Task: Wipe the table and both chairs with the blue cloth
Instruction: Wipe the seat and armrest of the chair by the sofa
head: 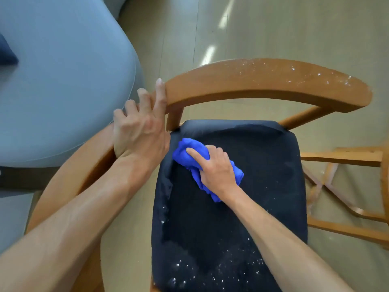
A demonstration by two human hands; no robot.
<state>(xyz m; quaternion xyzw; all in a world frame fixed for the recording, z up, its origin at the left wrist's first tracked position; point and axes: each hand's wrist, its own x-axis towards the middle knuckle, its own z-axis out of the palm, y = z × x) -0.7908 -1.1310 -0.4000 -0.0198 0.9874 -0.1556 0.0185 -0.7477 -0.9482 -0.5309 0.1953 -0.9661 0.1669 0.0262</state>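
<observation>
Two hands work one chair (263, 85): the right hand (214, 167) grips the bunched cloth (189, 148) on the dark seat (231, 207); the left hand (141, 127), fingers straight, steadies the armrest. Soft and light, the cloth likely handles best wadded under the palm.

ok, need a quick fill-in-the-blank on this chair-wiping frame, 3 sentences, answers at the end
1. The right hand presses a bunched ____ cloth onto the dark seat cushion.
2. The left hand rests on the chair's wooden ____.
3. White specks still lie on the curved backrest and near the ____ edge of the seat.

Missing words: blue; armrest; front
</observation>
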